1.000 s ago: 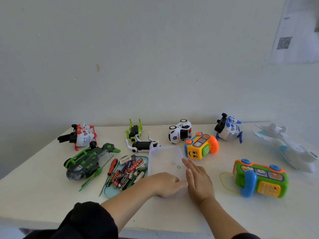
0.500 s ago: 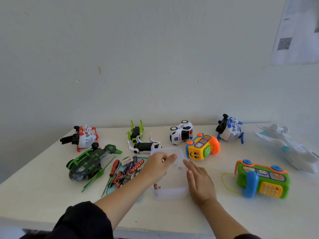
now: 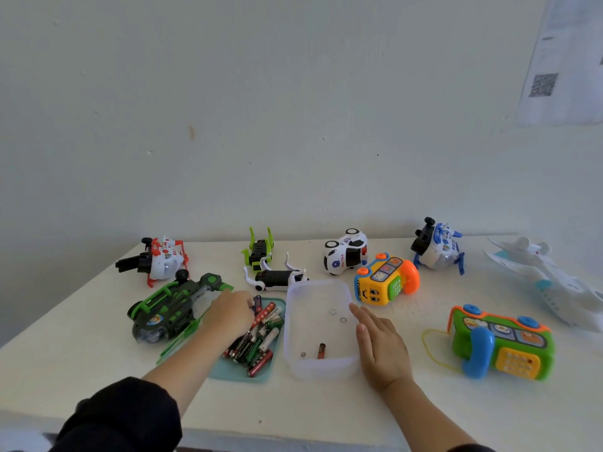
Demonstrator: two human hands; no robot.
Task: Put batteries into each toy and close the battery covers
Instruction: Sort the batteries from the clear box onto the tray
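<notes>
Left hand (image 3: 230, 309) is over the far end of the teal tray (image 3: 235, 373), fingers curled down into the pile of batteries (image 3: 257, 340). Can't tell whether its grip has hold of one; fingertips are hidden among the cells. Right hand (image 3: 380, 349) lies flat on the desk (image 3: 326, 406), fingers straight, grip holding nothing, its edge touching the right wall of the clear plastic tub (image 3: 321, 368).

Tub sits just right of the tray. Inside it: one small red-brown battery (image 3: 321, 350) near the front wall, plus a few small round bits, too small to identify.

Toys on the desk:
- dark green helicopter (image 3: 169, 309), left of the tray, just beside the left hand
- red-and-white helicopter (image 3: 160, 261), far left at the back
- green-and-black toy (image 3: 259, 251) and white-and-black toy (image 3: 277, 278), behind the tray, both upturned
- police car (image 3: 346, 252) on its side, behind the tub
- yellow phone-bus (image 3: 383, 283), just beyond the right hand's fingertips
- blue-and-white helicopter (image 3: 435, 246), back right
- green phone-bus (image 3: 501, 342) with blue handset, right of the right hand, well apart from it
- white plane (image 3: 554, 285), far right edge

Battery cover states not visible from this angle.
</notes>
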